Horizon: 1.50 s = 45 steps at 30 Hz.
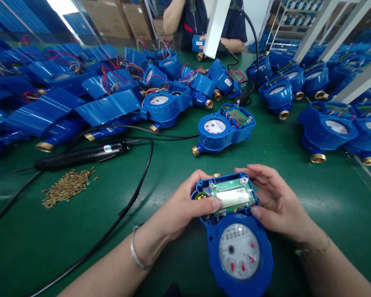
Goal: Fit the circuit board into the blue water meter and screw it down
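Head view, looking down the bench. The left hand (pixel 185 202) is half closed, its fingers curled round the left end of the open housing of a blue water meter (pixel 239 251) and its thumb resting across a circuit board (pixel 231 196). The right hand (pixel 278 202) is more widely spread, its fingertips on the far rim of the same housing and its thumb at the near right rim. The meter lies at the near edge of the green bench (pixel 309 264), its dial end cut off by the bottom of the frame. A metal bangle (pixel 136 249) circles the left wrist and a thin beaded thread (pixel 312 249) circles the right.

Left of the hands lie a loose pile of small brass parts (pixel 66 187) and one black electric screwdriver (pixel 80 159), its black cable (pixel 111 214) crossing the bench. One wired meter (pixel 219 128) stands alone at mid-bench. Blue meters crowd the far left and right, too many to count. At the far edge, a co-worker's hands (pixel 210 43) hold one small blue part (pixel 198 43). Cardboard boxes (pixel 106 18) stand behind.
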### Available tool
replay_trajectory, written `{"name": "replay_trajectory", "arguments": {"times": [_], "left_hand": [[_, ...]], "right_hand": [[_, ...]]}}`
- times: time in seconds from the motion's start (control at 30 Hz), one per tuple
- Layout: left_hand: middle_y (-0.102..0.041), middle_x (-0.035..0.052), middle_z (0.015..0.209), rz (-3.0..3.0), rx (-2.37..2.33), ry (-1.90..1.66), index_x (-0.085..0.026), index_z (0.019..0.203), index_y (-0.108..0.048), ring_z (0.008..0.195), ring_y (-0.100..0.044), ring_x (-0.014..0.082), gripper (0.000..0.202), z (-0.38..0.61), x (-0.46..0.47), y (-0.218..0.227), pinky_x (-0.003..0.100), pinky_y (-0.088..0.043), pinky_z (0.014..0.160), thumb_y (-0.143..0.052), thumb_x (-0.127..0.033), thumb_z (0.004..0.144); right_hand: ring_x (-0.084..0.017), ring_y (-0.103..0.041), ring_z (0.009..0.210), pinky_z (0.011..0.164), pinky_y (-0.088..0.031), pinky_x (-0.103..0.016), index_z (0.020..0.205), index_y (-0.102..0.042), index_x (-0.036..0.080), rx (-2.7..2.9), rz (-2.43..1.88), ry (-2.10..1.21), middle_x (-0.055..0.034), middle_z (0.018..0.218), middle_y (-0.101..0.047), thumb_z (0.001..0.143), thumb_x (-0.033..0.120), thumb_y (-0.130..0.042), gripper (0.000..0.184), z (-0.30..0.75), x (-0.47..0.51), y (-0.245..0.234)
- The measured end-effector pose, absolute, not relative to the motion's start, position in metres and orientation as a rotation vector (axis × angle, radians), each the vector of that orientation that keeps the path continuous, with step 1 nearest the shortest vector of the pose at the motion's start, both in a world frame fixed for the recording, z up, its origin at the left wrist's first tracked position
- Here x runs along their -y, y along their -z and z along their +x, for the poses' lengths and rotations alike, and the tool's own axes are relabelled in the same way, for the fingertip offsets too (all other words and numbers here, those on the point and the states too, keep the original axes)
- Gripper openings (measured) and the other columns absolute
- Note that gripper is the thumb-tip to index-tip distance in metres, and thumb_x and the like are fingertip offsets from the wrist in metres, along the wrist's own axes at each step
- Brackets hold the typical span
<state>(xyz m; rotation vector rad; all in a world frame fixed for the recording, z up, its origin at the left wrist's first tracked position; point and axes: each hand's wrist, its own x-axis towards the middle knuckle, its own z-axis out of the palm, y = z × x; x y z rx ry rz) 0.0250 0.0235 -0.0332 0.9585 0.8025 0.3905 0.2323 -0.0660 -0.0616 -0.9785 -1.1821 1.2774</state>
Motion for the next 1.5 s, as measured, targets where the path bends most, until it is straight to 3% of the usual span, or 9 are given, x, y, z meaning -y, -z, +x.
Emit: {"name": "replay_trajectory", "arguments": {"times": [0.17,0.33,0.5,0.77,0.93,1.1,1.3,1.4,1.5], "left_hand": [[-0.063,0.0008,0.09,0.95,-0.778,-0.373,-0.019,0.094,-0.048,0.076,-0.059,0.0145,0.042,0.024,-0.026,0.035,0.026,-0.044,0.069,-0.079,-0.03,0.067],[-0.062,0.0008,0.091,0.931,-0.766,-0.364,-0.019,0.095,-0.046,0.076,-0.059,0.0142,0.043,0.023,-0.026,0.035,0.026,-0.044,0.069,-0.078,-0.029,0.068],[-0.062,0.0016,0.092,0.925,-0.747,-0.348,-0.02,0.095,-0.046,0.081,-0.059,0.0163,0.042,0.022,-0.025,0.034,0.029,-0.044,0.072,-0.077,-0.029,0.068],[-0.063,0.0033,0.094,0.909,-0.749,-0.294,-0.018,0.098,-0.044,0.083,-0.059,0.0185,0.048,0.02,-0.028,0.034,0.032,-0.045,0.074,-0.078,-0.033,0.067],[-0.063,0.0057,0.101,0.922,-0.75,-0.284,-0.019,0.101,-0.045,0.087,-0.06,0.0206,0.051,0.019,-0.029,0.035,0.034,-0.046,0.076,-0.079,-0.036,0.067],[-0.064,0.0044,0.097,0.911,-0.749,-0.295,-0.02,0.1,-0.045,0.085,-0.061,0.0192,0.049,0.018,-0.028,0.033,0.033,-0.047,0.075,-0.079,-0.035,0.068],[-0.065,0.005,0.1,0.879,-0.717,-0.271,-0.019,0.102,-0.044,0.087,-0.062,0.0187,0.049,0.015,-0.031,0.036,0.032,-0.048,0.076,-0.079,-0.033,0.07],[-0.065,0.0058,0.102,0.87,-0.701,-0.252,-0.02,0.104,-0.044,0.088,-0.063,0.0199,0.049,0.013,-0.033,0.039,0.033,-0.049,0.077,-0.078,-0.033,0.072],[-0.063,0.0062,0.107,0.87,-0.698,-0.234,-0.021,0.107,-0.044,0.092,-0.064,0.023,0.049,0.012,-0.035,0.04,0.035,-0.049,0.079,-0.077,-0.033,0.073]], "right_hand": [[-0.025,-0.04,0.132,0.103,-0.046,-0.037,0.134,-0.042,0.033,1.098,-0.885,-1.535,-0.0056,0.142,-0.04,0.083,0.019,-0.07,0.06,0.235,0.062,0.063],[-0.026,-0.048,0.123,0.098,-0.049,-0.035,0.135,-0.045,0.03,0.881,-0.822,-1.569,-0.0064,0.14,-0.042,0.087,0.043,-0.064,0.053,0.226,0.063,0.067],[-0.024,-0.054,0.118,0.096,-0.05,-0.035,0.138,-0.042,0.035,0.777,-0.92,-1.611,-0.0033,0.141,-0.044,0.091,0.035,-0.056,0.049,0.22,0.067,0.066],[-0.028,-0.031,0.138,0.115,-0.028,-0.041,0.141,-0.039,0.03,0.87,-0.948,-1.66,-0.0056,0.148,-0.035,0.09,0.034,-0.06,0.055,0.233,0.068,0.069],[-0.028,-0.03,0.139,0.111,-0.035,-0.041,0.142,-0.038,0.03,0.899,-0.924,-1.681,-0.0074,0.147,-0.036,0.091,0.033,-0.058,0.055,0.234,0.07,0.074],[-0.029,-0.026,0.14,0.114,-0.027,-0.043,0.142,-0.039,0.028,0.816,-0.852,-1.673,-0.0074,0.15,-0.03,0.09,0.041,-0.058,0.057,0.229,0.069,0.078],[-0.026,-0.028,0.14,0.111,-0.032,-0.038,0.136,-0.049,0.025,0.709,-0.764,-1.686,-0.0072,0.149,-0.033,0.096,0.042,-0.044,0.044,0.224,0.06,0.073],[-0.027,-0.029,0.139,0.101,-0.045,-0.033,0.136,-0.051,0.026,0.699,-0.733,-1.705,-0.0063,0.149,-0.033,0.091,0.036,-0.052,0.046,0.224,0.057,0.069],[-0.028,-0.027,0.14,0.097,-0.048,-0.032,0.135,-0.051,0.027,0.713,-0.739,-1.695,-0.006,0.147,-0.034,0.084,0.033,-0.061,0.052,0.226,0.057,0.067]]}}
